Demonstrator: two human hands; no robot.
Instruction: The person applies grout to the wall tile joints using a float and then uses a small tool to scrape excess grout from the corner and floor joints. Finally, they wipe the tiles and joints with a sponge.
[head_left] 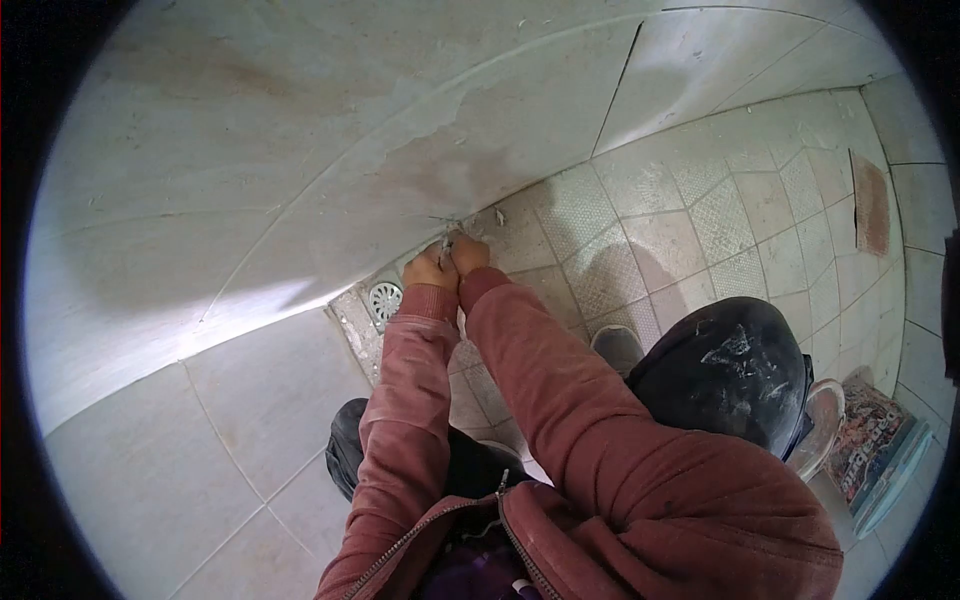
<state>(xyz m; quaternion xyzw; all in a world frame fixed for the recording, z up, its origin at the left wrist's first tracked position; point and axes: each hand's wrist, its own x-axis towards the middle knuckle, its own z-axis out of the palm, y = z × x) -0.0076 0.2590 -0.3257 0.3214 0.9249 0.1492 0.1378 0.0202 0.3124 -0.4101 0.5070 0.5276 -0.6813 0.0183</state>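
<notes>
My left hand (428, 269) and my right hand (469, 253) are side by side, low at the seam where the tiled wall (330, 190) meets the floor. Both have their fingers closed around a small greyish thing (447, 250) between them, too small and covered to name. Just left of my left hand, a round slotted floor drain (384, 301) is set in the floor. A small pale scrap (500, 216) lies on the floor beyond my right hand.
Patterned floor tiles (650, 240) stretch to the right, with a brownish flat piece (871, 205) near the far wall. A clear bucket (822, 415) and a printed bag (872, 440) stand at the right, beside my dusty dark-trousered knee (728, 370). Large plain tiles (190, 480) cover the left.
</notes>
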